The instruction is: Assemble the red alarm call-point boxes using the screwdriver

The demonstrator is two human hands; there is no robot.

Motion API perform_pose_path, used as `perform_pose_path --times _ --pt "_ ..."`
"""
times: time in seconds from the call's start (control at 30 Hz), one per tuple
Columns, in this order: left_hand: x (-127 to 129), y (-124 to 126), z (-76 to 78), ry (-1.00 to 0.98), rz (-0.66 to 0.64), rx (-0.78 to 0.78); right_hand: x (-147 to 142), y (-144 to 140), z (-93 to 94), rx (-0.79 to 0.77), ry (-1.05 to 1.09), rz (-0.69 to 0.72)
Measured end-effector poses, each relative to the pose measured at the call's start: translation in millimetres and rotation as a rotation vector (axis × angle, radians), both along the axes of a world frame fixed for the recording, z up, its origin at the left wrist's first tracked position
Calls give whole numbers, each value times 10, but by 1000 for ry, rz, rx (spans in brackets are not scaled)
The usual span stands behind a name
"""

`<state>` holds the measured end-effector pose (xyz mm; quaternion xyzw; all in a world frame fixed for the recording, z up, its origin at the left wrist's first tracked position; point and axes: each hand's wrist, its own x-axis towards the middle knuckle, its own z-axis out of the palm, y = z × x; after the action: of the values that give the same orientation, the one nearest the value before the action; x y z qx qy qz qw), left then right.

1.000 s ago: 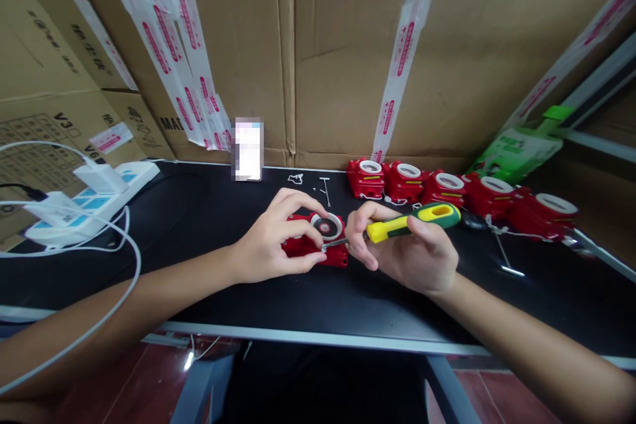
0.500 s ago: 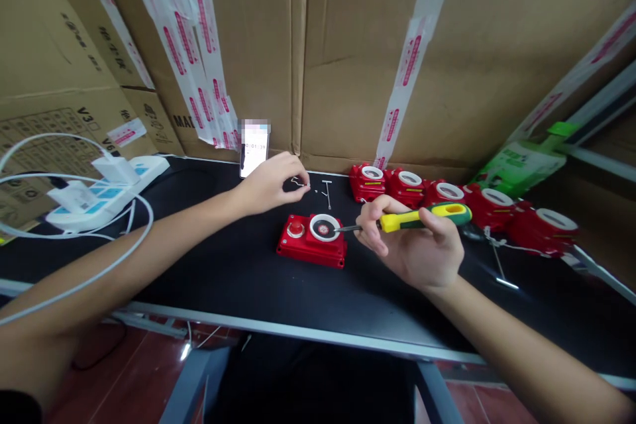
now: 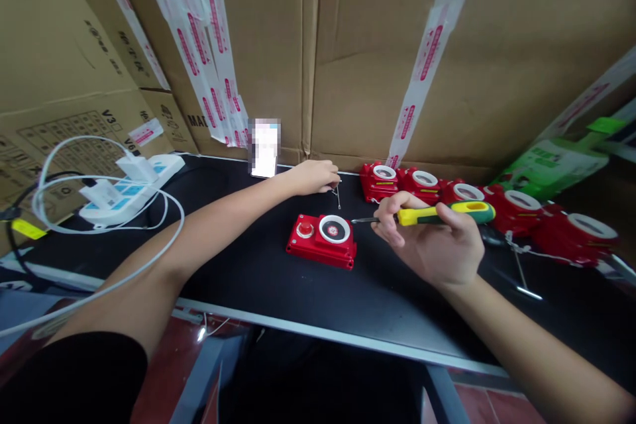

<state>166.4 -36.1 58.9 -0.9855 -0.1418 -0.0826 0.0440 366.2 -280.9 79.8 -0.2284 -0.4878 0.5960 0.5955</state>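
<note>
Right hand (image 3: 437, 245) grasping screwdriver (image 3: 437, 214), tip beside red box (image 3: 322, 240); left hand (image 3: 314, 177) pinching small screw (image 3: 338, 197) beyond. Fetching fastener; next likely seating it.

Single head-worn view, forward and down; close over black table (image 3: 278, 291)

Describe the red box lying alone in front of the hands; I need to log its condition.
The red box is a flat rectangular housing that looks like plastic, lying face up on the black table, set slightly askew. Its top carries a small round red button ringed in silver at the left and a larger white ring with a dark and red centre at the right. Nothing touches it: the screwdriver tip, held in the right hand, hovers just beyond its right end, and the left hand is behind it.
</note>
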Motion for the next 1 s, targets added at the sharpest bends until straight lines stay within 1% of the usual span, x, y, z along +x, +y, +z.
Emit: perform_pose_path --times 0.1,0.2,0.3,0.4,0.5,0.6,0.67,0.73,0.77,0.83,0.9,1.0 --pt "-28 -51 19 -23 8 -38 -5 -15 26 -13 -2 -12" --pt "-158 -165 78 -83 33 -94 -4 -2 51 -31 -10 -67" --pt "-382 -376 149 -157 54 -179 19 37 47 -54 -26 -168" --pt "-664 -670 194 -246 81 -294 46 75 20 -72 -40 -258" --pt "-938 -951 201 -309 97 -443 39 98 6 -92 -57 -302" --pt "-1129 -1114 196 -283 72 -598 9 115 11 -107 -80 -312" --pt "-1194 -1146 192 -228 73 -726 0 127 9 -133 -127 -273" --pt "-1221 -1137 183 -183 93 -825 11 134 -8 -173 -228 -165" --pt "-1227 -1123 176 -170 104 -850 21 134 -22 -193 -295 -93" --pt "-1237 -1092 165 -154 113 -859 43 130 -57 -230 -429 50" --pt "-1252 -1068 171 -141 101 -854 60 125 -91 -246 -528 160" --pt "-1281 -1058 227 -112 86 -818 82 126 -110 -220 -587 243"
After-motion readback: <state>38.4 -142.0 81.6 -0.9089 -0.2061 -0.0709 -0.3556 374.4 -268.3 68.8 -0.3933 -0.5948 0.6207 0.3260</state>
